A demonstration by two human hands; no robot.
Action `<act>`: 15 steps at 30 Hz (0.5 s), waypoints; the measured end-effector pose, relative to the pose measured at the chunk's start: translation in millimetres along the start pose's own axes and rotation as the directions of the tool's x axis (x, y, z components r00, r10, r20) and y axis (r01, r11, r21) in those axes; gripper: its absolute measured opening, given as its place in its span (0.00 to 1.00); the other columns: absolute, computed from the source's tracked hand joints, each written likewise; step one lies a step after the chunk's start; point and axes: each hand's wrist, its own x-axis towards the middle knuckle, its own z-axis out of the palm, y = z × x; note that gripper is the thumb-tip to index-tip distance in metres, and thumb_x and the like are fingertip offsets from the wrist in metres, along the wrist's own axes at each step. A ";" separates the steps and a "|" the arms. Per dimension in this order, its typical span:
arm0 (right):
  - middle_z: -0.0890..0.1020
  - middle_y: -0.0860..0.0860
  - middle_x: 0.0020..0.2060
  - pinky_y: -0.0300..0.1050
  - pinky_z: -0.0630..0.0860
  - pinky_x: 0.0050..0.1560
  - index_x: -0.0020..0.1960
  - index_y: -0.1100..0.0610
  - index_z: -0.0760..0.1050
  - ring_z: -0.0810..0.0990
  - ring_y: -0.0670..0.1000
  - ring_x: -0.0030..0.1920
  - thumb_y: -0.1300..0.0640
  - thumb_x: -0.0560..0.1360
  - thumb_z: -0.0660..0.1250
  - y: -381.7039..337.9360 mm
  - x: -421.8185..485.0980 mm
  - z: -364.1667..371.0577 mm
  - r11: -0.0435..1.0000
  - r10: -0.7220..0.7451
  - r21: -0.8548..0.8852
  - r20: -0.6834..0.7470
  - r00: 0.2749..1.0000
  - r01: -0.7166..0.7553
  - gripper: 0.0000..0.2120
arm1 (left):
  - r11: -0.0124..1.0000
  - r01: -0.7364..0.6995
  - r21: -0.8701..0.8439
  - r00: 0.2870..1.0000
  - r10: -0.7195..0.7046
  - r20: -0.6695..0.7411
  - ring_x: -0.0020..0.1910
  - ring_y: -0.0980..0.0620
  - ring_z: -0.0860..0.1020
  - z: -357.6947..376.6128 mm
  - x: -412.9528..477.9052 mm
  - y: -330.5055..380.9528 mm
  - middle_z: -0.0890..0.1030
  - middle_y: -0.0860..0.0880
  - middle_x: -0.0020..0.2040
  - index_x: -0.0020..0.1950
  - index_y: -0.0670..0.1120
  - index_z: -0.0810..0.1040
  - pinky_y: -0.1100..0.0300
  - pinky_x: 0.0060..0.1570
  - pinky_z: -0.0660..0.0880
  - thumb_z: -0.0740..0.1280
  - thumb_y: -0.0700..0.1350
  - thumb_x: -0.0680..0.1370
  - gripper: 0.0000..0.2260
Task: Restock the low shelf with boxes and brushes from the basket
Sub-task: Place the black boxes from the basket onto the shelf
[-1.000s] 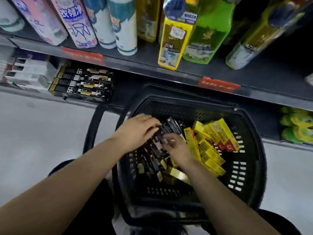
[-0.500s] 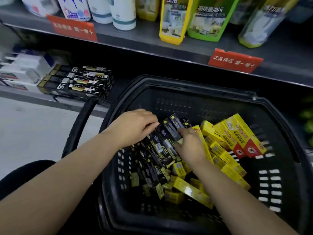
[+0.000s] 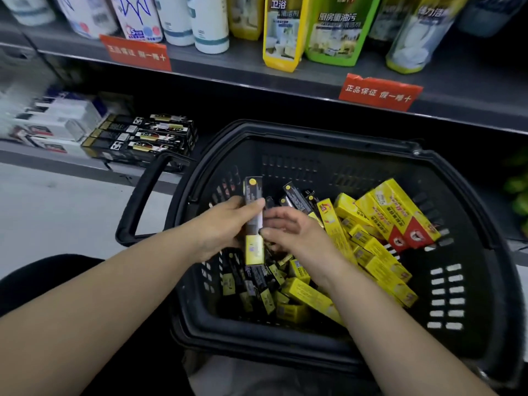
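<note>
Left grip [image 3: 220, 227] holds one black box [image 3: 253, 221] over the basket [image 3: 314, 135]; right grip [image 3: 288, 230] touches it, hold unclear. Inside: black boxes [image 3: 257, 287] at 6 o'clock, yellow boxes [image 3: 380, 252] at 3 o'clock.

The left hand [image 3: 220, 232] and the right hand [image 3: 294, 235] are bare, and both forearms are bare as far as the picture shows. Under the left forearm, a dark garment [image 3: 43, 281] covers the knee.

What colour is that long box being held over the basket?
Black box with a yellow lower end; head view.
</note>
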 end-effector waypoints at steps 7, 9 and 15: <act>0.82 0.44 0.46 0.33 0.75 0.44 0.44 0.45 0.79 0.80 0.44 0.46 0.61 0.77 0.63 9.8 14.7 -4.2 0.967 -0.026 -0.256 -0.096 0.995 0.000 0.12 | 0.980 -0.012 -0.201 0.997 -0.004 -0.076 0.59 0.47 0.77 -5.6 5.4 -6.6 0.81 0.45 0.56 0.67 0.45 0.70 0.43 0.64 0.69 0.61 0.50 0.79 0.18; 0.79 0.47 0.51 0.38 0.74 0.49 0.52 0.50 0.76 0.78 0.48 0.51 0.60 0.76 0.64 17.9 25.6 -7.7 0.845 -0.020 -0.532 -0.116 0.993 -0.045 0.07 | 0.967 -0.028 -0.252 0.997 0.009 -0.077 0.45 0.49 0.80 -6.3 9.1 -4.9 0.82 0.46 0.46 0.61 0.46 0.72 0.47 0.55 0.76 0.61 0.48 0.80 0.12; 0.68 0.56 0.66 0.51 0.70 0.62 0.72 0.56 0.58 0.70 0.58 0.64 0.46 0.70 0.72 51.1 43.4 5.4 0.320 0.092 -0.938 -0.110 0.990 -0.134 0.38 | 0.983 -0.020 -0.183 0.982 -0.015 -0.188 0.36 0.52 0.75 -12.8 24.1 -3.5 0.77 0.48 0.39 0.55 0.46 0.73 0.58 0.40 0.74 0.62 0.47 0.80 0.07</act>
